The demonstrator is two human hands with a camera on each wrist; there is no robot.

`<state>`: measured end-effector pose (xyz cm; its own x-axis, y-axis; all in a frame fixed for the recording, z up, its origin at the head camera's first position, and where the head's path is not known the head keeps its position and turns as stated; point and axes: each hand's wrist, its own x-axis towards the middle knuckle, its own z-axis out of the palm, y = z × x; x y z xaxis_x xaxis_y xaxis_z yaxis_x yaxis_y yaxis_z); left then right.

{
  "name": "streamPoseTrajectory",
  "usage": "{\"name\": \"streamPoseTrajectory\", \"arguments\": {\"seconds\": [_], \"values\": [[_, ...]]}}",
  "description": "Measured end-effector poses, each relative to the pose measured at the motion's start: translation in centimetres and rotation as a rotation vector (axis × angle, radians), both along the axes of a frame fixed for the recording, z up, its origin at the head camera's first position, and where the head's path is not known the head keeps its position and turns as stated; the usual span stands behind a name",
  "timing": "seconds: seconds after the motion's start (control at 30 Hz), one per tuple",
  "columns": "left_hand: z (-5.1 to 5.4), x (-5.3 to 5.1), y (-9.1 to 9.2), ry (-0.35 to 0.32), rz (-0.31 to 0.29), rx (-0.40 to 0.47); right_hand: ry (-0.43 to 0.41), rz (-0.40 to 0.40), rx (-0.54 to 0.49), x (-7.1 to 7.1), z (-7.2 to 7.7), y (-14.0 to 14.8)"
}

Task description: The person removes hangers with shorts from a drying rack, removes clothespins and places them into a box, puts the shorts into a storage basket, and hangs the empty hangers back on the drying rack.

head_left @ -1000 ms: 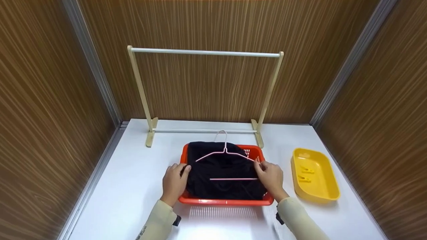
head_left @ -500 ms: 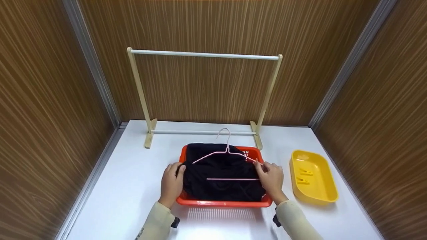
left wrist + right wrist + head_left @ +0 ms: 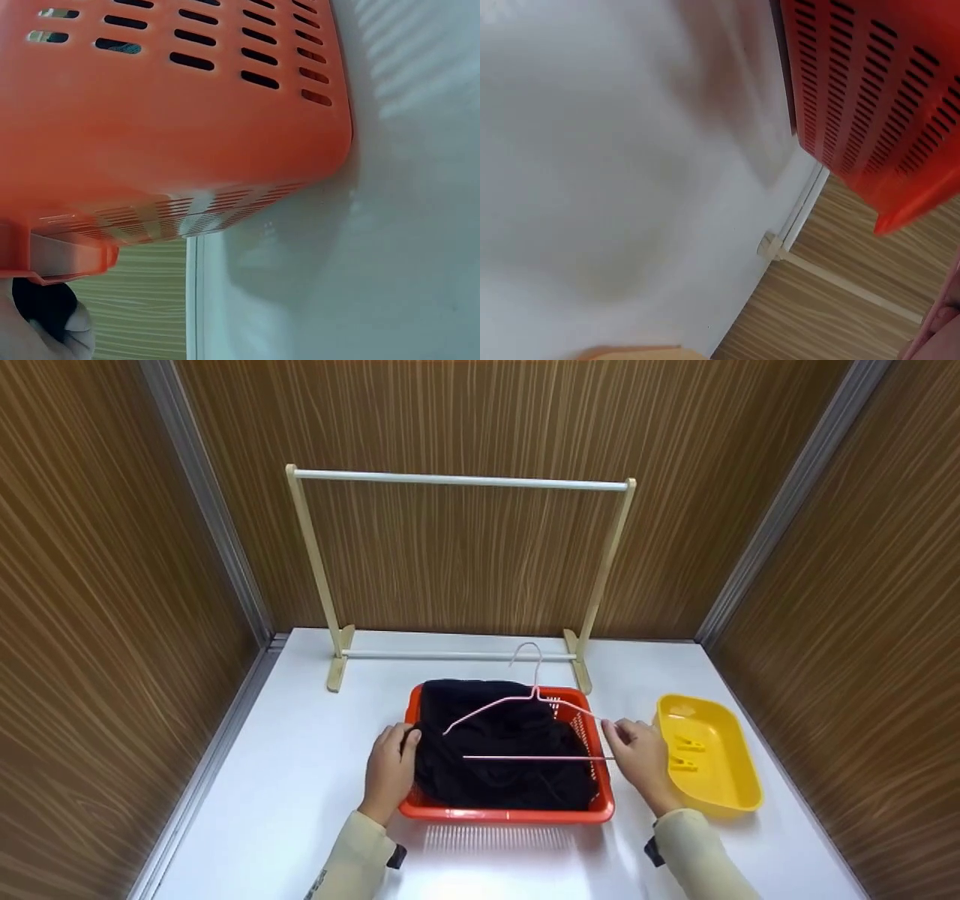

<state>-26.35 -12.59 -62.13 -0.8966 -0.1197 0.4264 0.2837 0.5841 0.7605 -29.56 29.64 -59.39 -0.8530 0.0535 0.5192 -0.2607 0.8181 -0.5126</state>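
A pink wire hanger point(image 3: 502, 702) slants over the black cloth garment point(image 3: 495, 784), which fills most of a red basket point(image 3: 517, 816). My right hand point(image 3: 639, 757) pinches the hanger's right end, just past the basket's right rim. The hanger's left corner is out of sight, apparently under a fold of the cloth; its hook points up toward the back. At the basket's left rim, my left hand point(image 3: 390, 769) grips the cloth's edge. In the left wrist view a bit of black cloth point(image 3: 43, 304) shows between the fingers of that hand.
A drying rack point(image 3: 461, 480) with wooden legs and a white rail stands behind the basket. To the right lies a yellow tray point(image 3: 716, 802) with yellow clothes pegs point(image 3: 684, 765) in it. Wood-grain walls enclose the white table point(image 3: 300, 780) at the back and sides.
My right hand has moved right, past the basket's rim, drawing the hanger with it. My left hand has shifted slightly left and keeps its grip on the cloth. The basket stays about where it was.
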Motion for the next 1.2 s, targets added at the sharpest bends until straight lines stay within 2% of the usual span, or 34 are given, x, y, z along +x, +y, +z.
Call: {"name": "streamPoseTrajectory", "arguments": {"seconds": [0.17, 0.3, 0.37, 0.47, 0.57, 0.7, 0.8, 0.97, 1.2], "values": [[0.2, 0.0, 0.1, -0.014, -0.007, -0.003, -0.032, 0.001, -0.055, 0.0, 0.5, 0.8], [0.1, 0.1, 0.3, -0.031, -0.008, -0.004, -0.082, -0.019, -0.086, 0.4, 0.3, 2.1], [0.0, 0.1, 0.5, -0.039, -0.011, -0.004, -0.101, -0.038, -0.136, 0.8, 0.2, 3.1], [0.1, 0.1, 0.5, -0.039, -0.011, -0.015, -0.071, -0.059, -0.244, 1.2, 0.1, 4.6], [0.4, 0.1, 0.4, -0.022, -0.004, -0.075, -0.017, -0.061, -0.362, 1.6, 0.2, 5.1], [0.9, 0.0, 0.3, -0.039, 0.008, -0.181, 0.029, -0.03, -0.472, 2.0, 0.5, 3.7], [1.2, -0.1, 0.1, -0.091, 0.017, -0.197, 0.075, 0.027, -0.531, 1.7, 0.7, 1.6], [1.2, -0.2, 0.2, -0.135, 0.024, -0.145, 0.147, 0.103, -0.473, 0.6, 0.8, -1.7], [0.6, -0.3, 0.9, -0.176, 0.031, -0.068, 0.181, 0.16, -0.353, -0.3, -0.9, -4.2]]}}
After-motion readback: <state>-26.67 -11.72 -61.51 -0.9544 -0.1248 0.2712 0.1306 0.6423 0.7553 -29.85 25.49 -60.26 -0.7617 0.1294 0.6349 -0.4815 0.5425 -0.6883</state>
